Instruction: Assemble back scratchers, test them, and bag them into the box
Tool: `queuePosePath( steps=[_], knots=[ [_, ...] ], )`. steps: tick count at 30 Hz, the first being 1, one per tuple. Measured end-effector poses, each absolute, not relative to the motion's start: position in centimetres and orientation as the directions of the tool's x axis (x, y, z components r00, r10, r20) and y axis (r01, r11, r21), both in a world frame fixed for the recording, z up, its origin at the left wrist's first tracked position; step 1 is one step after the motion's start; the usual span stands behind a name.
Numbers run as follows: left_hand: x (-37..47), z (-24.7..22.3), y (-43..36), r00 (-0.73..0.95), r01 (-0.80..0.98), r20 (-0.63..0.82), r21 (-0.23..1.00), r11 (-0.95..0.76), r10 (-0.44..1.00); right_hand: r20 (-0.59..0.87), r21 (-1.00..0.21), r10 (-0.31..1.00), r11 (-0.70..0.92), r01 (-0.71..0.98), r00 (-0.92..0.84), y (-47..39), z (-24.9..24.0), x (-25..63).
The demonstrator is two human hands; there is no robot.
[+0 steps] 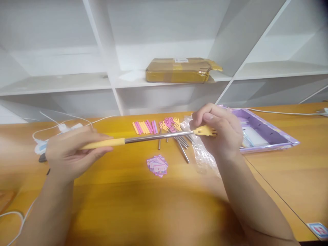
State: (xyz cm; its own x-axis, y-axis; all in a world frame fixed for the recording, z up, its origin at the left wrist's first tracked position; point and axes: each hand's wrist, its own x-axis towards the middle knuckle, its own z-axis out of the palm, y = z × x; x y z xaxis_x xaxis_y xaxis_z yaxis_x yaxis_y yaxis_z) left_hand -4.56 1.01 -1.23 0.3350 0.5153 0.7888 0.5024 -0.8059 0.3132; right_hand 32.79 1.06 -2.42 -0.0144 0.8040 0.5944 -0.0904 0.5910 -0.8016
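Stretched level between my two hands is a back scratcher (157, 137) with a yellow handle, a metal rod and a yellow claw head. The handle lies in the closed fingers of my left hand (70, 150). My right hand (220, 128) is closed around the claw end. Behind the rod, several loose pink and yellow claw heads (169, 123) and bare metal rods (182, 145) lie in a heap. Yellow, pink and purple handle grips (145, 127) form a row to the left of them. A pile of small purple printed cards (157, 165) lies nearer to me.
A purple tray-like box (269, 131) stands to the right, with crumpled clear plastic (203, 153) beside it. A taped cardboard box (176, 71) rests on the white shelf (128, 83). White cables and a power strip (69, 128) are at the left.
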Motion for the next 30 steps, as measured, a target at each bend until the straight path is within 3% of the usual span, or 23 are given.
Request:
queuePosePath(
  steps=[3, 6, 22, 30],
  knots=[
    [-4.6, -0.9, 0.9, 0.346, 0.494, 0.846, 0.204, -0.845, 0.406, 0.585, -0.81, 0.811, 0.582, -0.074, -0.028, 1.1, -3.0, 32.2],
    [-4.6, -0.4, 0.6, 0.354, 0.512, 0.844, 0.186, -0.839, 0.403, 0.552, -0.834, 0.831, 0.549, -0.058, -0.065, 1.1, -3.5, 31.9],
    [-2.5, -1.2, -0.5, 0.454, 0.515, 0.759, 0.204, -0.832, 0.467, 0.583, -0.803, 0.808, 0.589, 0.085, -0.084, -0.6, -2.6, 32.0],
    [-0.1, -2.4, -1.3, 0.443, 0.512, 0.725, 0.279, -0.812, 0.528, 0.584, -0.795, 0.803, 0.596, 0.113, -0.121, -1.3, -3.1, 30.1]
  ],
)
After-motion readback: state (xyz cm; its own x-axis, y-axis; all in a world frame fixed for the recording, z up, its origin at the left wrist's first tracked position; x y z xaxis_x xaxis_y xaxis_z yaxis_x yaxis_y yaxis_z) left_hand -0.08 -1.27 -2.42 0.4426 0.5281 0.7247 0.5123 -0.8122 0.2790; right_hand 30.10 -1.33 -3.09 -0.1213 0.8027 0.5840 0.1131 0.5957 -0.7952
